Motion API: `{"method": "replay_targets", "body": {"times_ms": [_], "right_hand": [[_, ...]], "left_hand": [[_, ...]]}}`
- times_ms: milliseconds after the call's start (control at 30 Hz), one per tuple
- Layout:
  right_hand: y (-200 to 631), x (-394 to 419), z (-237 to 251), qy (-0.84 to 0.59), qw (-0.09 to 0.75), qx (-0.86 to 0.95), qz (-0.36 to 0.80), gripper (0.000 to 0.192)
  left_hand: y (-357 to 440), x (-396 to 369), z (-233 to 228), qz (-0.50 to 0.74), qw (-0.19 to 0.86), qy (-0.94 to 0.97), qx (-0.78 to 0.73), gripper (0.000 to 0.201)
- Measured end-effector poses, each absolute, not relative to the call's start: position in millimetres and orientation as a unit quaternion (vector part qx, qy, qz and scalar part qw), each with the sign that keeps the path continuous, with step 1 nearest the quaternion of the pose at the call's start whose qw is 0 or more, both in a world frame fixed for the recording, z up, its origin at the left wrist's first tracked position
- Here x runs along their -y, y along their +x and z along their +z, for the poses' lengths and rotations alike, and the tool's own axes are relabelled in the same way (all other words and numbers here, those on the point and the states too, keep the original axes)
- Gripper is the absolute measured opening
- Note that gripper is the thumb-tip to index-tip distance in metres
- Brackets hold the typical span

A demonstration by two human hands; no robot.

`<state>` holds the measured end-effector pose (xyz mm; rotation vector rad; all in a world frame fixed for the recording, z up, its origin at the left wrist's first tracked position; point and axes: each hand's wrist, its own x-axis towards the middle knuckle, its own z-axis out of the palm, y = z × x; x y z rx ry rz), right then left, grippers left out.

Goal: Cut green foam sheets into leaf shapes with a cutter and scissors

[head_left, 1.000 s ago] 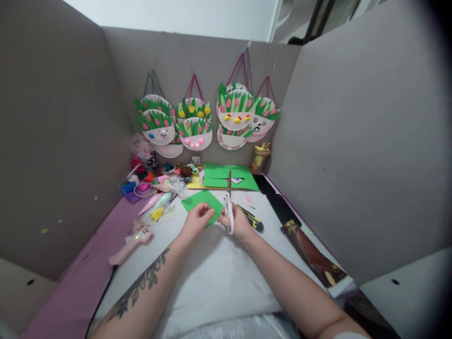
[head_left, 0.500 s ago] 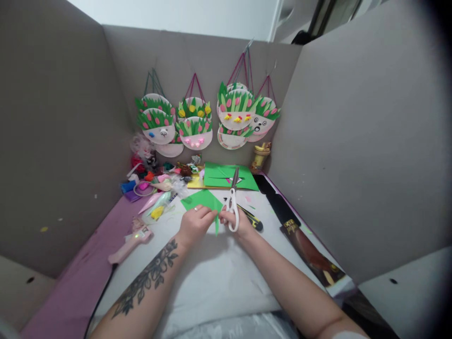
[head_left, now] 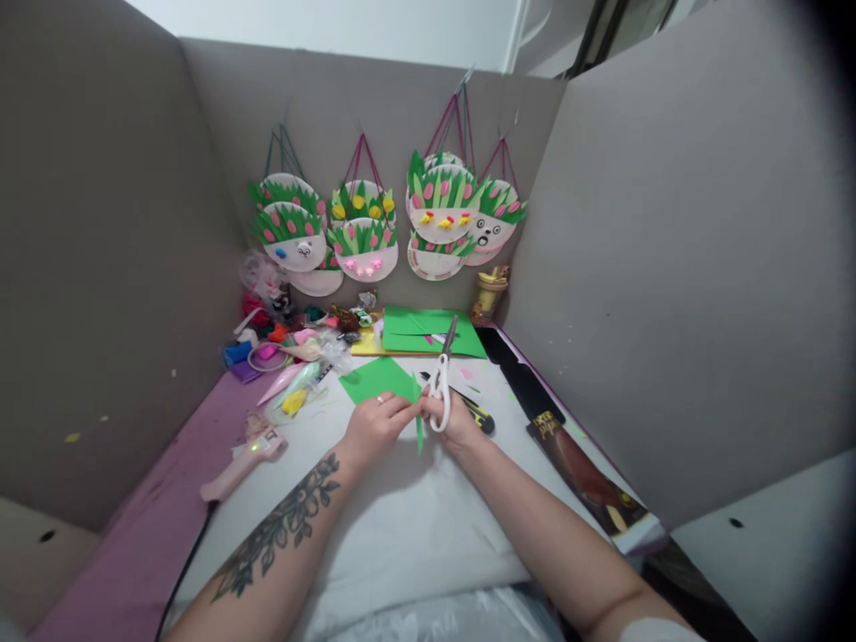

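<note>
White-handled scissors, one pair, pointing forward, gripped in the right hand; green strip, one, pinched by the left hand where both hands meet above the white-covered counter; green sheet, one, just beyond the left hand; black-and-yellow cutter, one, beside the right.

Craft booth (hanging plates, glue gun)

Pink glue gun lying at left of tabletop, black cord trailing from it. Flower-decked plates hanging by strings on grey partition. Yellow cup-like object in back right corner. Brown printed packaging along right side.
</note>
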<state>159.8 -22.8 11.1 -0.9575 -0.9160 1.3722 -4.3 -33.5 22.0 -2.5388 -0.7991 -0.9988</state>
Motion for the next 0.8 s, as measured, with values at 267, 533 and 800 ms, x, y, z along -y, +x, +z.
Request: {"method": "replay_targets", "body": {"times_ms": [267, 533, 800], "right_hand": [[168, 17, 9, -0.457, 0.59, 0.468, 0.472, 0.024], [165, 23, 15, -0.478, 0.561, 0.524, 0.426, 0.026], [162, 22, 7, -0.466, 0.519, 0.549, 0.46, 0.028]], "left_hand": [[12, 35, 22, -0.422, -0.262, -0.732, 0.466, 0.024], [17, 29, 19, -0.378, -0.508, -0.619, 0.464, 0.018], [12, 25, 26, -0.488, -0.487, -0.517, 0.507, 0.027]]}}
